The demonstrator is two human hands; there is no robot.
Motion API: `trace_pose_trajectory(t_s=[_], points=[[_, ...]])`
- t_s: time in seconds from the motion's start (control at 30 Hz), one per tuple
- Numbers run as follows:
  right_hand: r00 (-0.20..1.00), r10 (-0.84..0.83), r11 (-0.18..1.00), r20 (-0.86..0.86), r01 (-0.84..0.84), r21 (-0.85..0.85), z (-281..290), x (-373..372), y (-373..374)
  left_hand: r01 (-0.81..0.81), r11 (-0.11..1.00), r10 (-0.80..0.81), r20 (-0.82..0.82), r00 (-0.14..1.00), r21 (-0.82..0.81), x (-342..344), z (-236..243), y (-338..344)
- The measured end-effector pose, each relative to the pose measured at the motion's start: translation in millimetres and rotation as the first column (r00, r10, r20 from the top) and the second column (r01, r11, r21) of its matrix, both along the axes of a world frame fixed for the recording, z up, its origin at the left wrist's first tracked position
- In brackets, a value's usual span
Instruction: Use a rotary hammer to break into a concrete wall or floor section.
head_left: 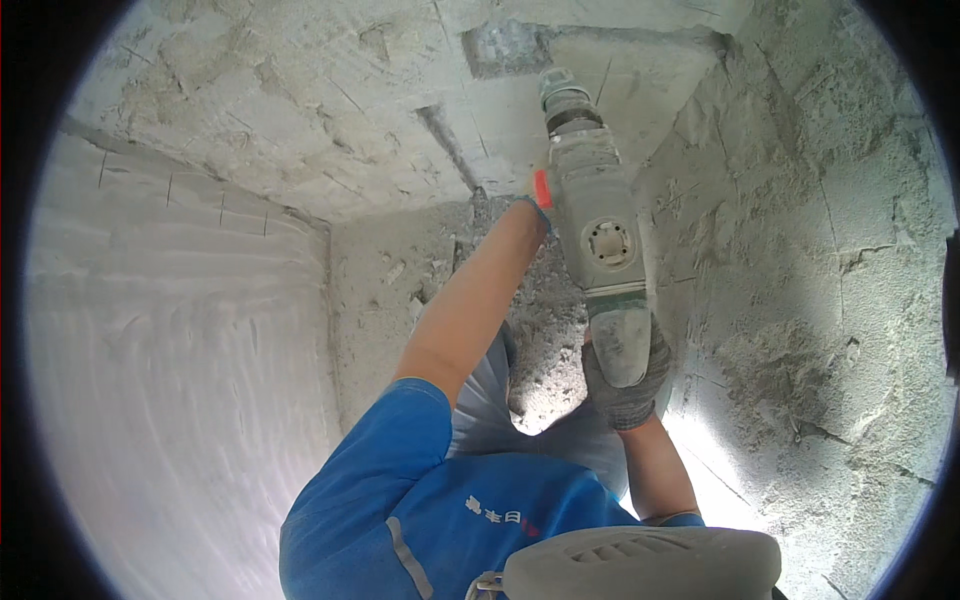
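A dusty rotary hammer (605, 205) points away from me, its front end up near the chiselled wall. Wrapped round its rear handle is my right hand (622, 385), in a grey knitted glove. My left hand (541, 203) holds the tool at the left side of its front half; most of that hand and its fingers are hidden behind the housing. A red-orange patch shows beside the left wrist. Past the tool's nose lies a shallow rectangular recess (505, 50) in the wall. Whether the tip touches the wall I cannot tell.
A narrow chiselled groove (445, 145) runs down the far wall. Rough wall (780, 250) stands close on my right, smoother grey wall (180, 330) on my left. Broken rubble (550, 350) lies on the floor between my legs. A pale rounded object (640, 565) intrudes at the lower edge.
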State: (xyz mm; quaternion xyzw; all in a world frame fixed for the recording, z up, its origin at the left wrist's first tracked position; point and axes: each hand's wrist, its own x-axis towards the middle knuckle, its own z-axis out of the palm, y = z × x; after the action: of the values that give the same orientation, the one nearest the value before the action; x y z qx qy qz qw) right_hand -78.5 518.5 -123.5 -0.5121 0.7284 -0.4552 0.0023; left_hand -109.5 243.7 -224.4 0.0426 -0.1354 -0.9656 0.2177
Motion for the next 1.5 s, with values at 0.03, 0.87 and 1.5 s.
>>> trace_pose_trajectory(t_s=[0.03, 0.87, 1.5], points=[[0.991, 0.021, 1.0, 0.135, -0.021, -0.001, 8, -1, -1, 0.067, 0.998, -0.067, -0.087, 0.994, -0.006, 2, 13, 7], [0.993, -0.068, 0.996, -0.097, 0.063, -0.059, 12, 22, 5, 0.247, 0.96, -0.26, -0.095, 0.961, -0.132, -16, -18, -12], [0.992, -0.107, 0.994, -0.067, 0.108, 0.008, 25, -6, 43, -0.072, 0.986, 0.093, -0.139, 0.986, 0.151, -39, -7, 28]])
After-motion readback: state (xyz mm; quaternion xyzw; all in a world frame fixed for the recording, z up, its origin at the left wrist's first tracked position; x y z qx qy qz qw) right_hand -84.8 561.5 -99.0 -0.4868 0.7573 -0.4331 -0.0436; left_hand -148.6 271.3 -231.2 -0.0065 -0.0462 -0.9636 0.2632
